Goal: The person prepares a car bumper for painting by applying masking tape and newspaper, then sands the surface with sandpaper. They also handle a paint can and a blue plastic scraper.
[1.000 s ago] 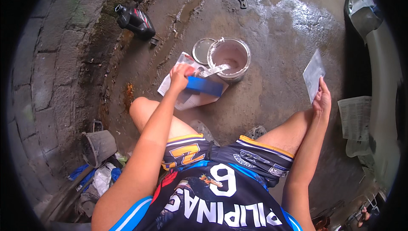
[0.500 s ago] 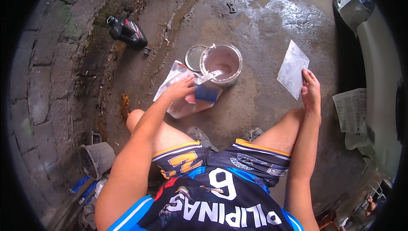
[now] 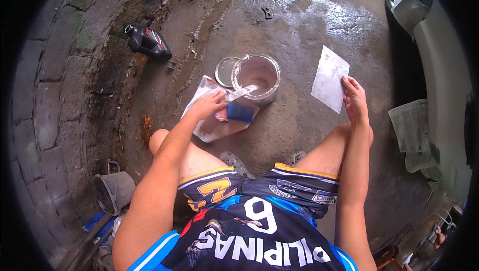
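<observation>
My left hand (image 3: 207, 106) reaches out over a printed plastic bag (image 3: 208, 132), its fingers closed about the near end of a pale flat putty knife (image 3: 240, 93). The knife slants over the rim into an open metal can (image 3: 277, 79). Pinkish-white paste coats the can's inside and the blade. The handle end is mostly hidden by my fingers. Off to the right, my right hand (image 3: 355, 100) pinches the edge of a thin, whitish flat sheet (image 3: 330, 79), smeared with pale residue and held up above the floor.
A round lid (image 3: 225, 71) lies left of the can. Farther left, a black plastic bottle (image 3: 152, 44) lies on its side near a block wall (image 3: 52, 106). A grey bucket (image 3: 117, 191) is at lower left. A pale curved panel with taped newspaper (image 3: 411, 126) borders the right.
The view has shifted slightly. My right hand and the flat sheet have moved a little leftward. My left hand stays by the putty knife with little visible change.
</observation>
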`<state>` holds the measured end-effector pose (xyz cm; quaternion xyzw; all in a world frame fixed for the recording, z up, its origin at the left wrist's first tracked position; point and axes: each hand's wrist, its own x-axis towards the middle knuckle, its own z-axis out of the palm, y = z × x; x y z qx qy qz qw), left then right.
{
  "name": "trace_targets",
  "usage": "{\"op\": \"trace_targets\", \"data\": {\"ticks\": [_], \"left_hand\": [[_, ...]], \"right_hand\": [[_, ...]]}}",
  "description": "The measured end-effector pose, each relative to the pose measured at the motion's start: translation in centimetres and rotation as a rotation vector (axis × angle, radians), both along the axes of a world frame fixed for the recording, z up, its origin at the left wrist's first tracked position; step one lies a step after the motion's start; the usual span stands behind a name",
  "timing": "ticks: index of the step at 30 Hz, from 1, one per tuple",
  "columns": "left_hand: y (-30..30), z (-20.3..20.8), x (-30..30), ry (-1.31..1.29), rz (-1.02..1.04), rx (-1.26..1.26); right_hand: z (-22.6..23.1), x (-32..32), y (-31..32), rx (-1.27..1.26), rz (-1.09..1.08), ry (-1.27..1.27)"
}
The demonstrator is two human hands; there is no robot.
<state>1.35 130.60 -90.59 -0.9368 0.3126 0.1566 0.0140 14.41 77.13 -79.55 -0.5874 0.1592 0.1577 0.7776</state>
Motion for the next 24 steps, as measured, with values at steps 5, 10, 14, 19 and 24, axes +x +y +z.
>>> {"op": "trace_targets", "data": {"ticks": [5, 10, 14, 19, 24], "left_hand": [[-0.1, -0.5, 0.7, 0.03, 0.015, -0.016], [0.2, 1.9, 1.1, -0.128, -0.077, 0.004], [-0.1, 4.9, -2.7, -0.146, -0.041, 0.056], [-2.6, 2.3, -8.8, 0.082, 0.112, 0.311], [-4.5, -0.4, -7.9, 0.051, 0.306, 0.301]], "right_hand": [[-0.2, 0.0, -0.3, 0.0, 0.005, 0.006], [-0.1, 0.0, -0.4, 0.034, 0.004, 0.018], [0.5, 0.1, 0.0, 0.04, 0.021, -0.003], [1.9, 0.1, 1.0, -0.111, 0.092, -0.011], [2.4, -0.1, 2.0, -0.149, 0.104, -0.076]]}}
